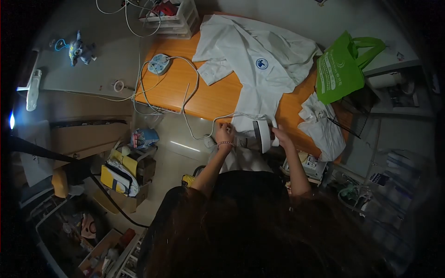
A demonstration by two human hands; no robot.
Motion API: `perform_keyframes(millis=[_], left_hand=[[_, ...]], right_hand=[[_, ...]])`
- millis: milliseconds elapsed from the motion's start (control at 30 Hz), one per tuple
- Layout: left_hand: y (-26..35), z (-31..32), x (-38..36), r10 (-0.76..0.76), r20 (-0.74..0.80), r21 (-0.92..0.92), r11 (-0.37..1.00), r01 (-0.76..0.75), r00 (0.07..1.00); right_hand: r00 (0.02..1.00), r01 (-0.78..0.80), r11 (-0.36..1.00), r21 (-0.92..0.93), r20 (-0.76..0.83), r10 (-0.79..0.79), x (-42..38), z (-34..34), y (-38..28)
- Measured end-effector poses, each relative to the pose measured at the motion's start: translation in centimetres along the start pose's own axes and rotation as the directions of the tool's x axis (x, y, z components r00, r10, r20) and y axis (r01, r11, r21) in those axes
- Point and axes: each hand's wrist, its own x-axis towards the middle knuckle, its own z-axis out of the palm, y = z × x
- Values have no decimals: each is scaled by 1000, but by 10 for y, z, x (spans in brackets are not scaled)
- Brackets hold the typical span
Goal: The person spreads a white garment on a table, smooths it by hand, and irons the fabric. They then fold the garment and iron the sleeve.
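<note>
My right hand [281, 136] is closed round the handle of a white iron [264, 137], held on its side with the dark soleplate facing left. The iron is at the near edge of the table, beside the end of a sleeve. A white coat [264, 44] with a round blue badge lies spread on the table, one sleeve [258, 99] stretched toward me. My left hand [225, 134] is closed at the left edge of that sleeve's end and seems to pinch its cloth. The iron's white cord [197, 83] loops past my left hand.
A round power strip [158, 64] sits on the orange table [208, 99], near white drawers [185, 23]. To the right are a green bag [340, 69] and another white cloth [320, 127]. Boxes and a yellow-and-white bag [121, 173] stand on the floor at left.
</note>
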Motion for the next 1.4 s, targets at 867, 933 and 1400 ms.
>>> perform_keyframes(millis=[867,933,1400], left_hand=[[15,10,-12,-393,26,8,919,393,919],[9,11,-12,-337,-11,-115,936,334,941],[38,26,10,457,288,352,767,-537,842]], right_hand=[[993,98,987,-131,-55,-106,-4,4,12],[937,209,857,-470,-155,-314,-36,20,-32],[678,386,150,-910,169,-715,7,63,-132]])
